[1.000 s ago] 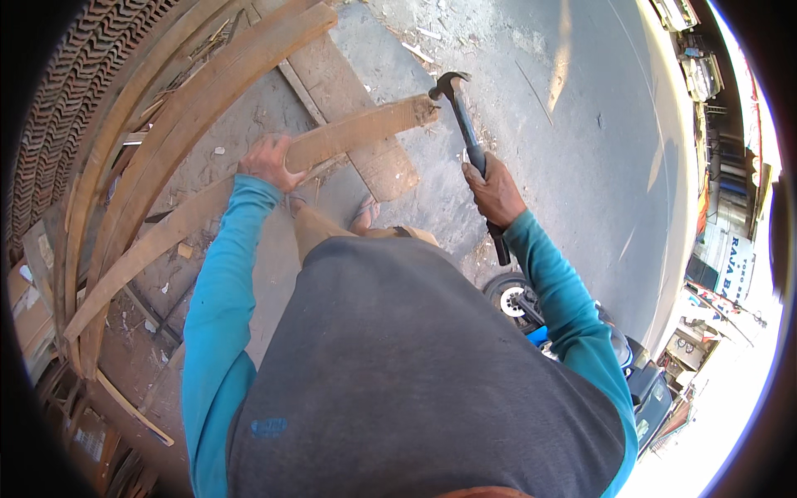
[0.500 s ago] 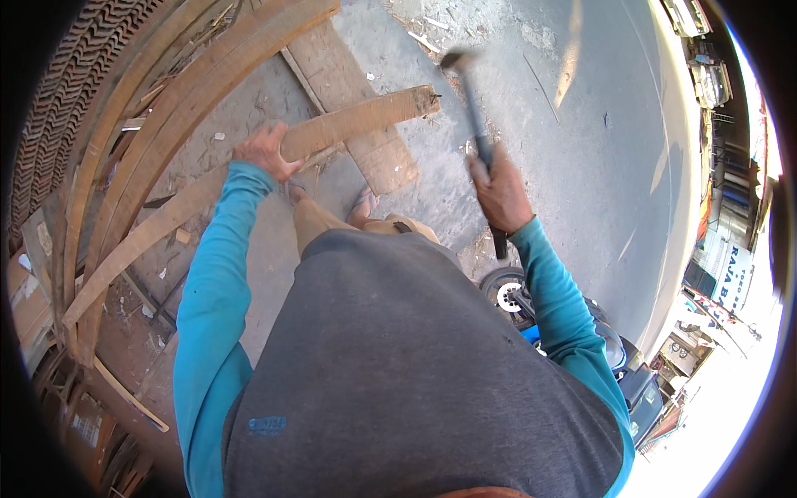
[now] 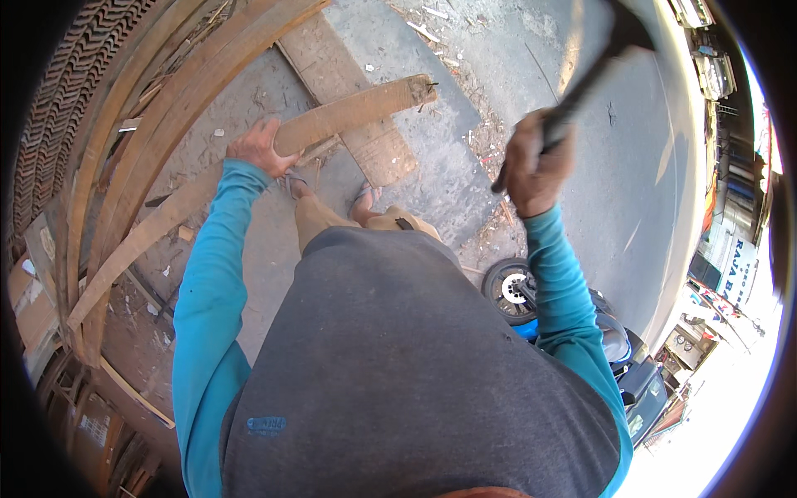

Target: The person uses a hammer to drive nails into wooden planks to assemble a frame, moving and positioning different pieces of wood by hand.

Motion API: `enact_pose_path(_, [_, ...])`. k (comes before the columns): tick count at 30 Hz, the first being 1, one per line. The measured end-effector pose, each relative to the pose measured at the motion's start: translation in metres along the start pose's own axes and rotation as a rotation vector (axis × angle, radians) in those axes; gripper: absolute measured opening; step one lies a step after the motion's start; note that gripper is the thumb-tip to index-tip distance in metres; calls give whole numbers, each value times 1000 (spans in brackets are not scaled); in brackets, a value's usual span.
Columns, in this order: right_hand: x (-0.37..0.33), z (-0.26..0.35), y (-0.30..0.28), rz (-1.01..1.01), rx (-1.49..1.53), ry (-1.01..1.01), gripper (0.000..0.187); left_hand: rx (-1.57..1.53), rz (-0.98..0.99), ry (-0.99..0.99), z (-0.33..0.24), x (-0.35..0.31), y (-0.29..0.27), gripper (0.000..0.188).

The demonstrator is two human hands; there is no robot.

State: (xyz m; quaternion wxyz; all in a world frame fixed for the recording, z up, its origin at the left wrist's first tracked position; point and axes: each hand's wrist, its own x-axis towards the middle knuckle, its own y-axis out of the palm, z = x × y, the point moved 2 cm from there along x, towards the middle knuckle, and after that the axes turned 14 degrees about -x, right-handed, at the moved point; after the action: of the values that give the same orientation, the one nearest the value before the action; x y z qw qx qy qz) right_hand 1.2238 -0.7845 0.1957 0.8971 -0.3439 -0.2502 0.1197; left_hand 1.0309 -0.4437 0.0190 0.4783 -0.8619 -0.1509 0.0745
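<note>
Right hand (image 3: 533, 166) at two o'clock, fist clenched round a dark hammer (image 3: 581, 79), handle slanting up toward one o'clock, head blurred near the top rim. Left hand (image 3: 259, 146) at eleven o'clock, fingers pressed down on a long wooden plank (image 3: 353, 112), its far end with bent nails at twelve. Beneath that plank, a short flat board (image 3: 349, 91) on concrete. Stacked curved timbers (image 3: 141, 133) at ten. Small wheel (image 3: 508, 290) at four.
</note>
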Motion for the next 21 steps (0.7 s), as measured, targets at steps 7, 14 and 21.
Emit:
enact_pose_path(7, [-80,-36,33,622,-90,567,33,42,172,-117,0,12,-4,64])
enact_pose_path(14, [14,30,-16,-274,389,161,20,61,198,-108,2,14,-2,69])
enact_pose_path(21, [-68,-58,35,502,-340,320,33,56,245,-162,-3,12,-10,78])
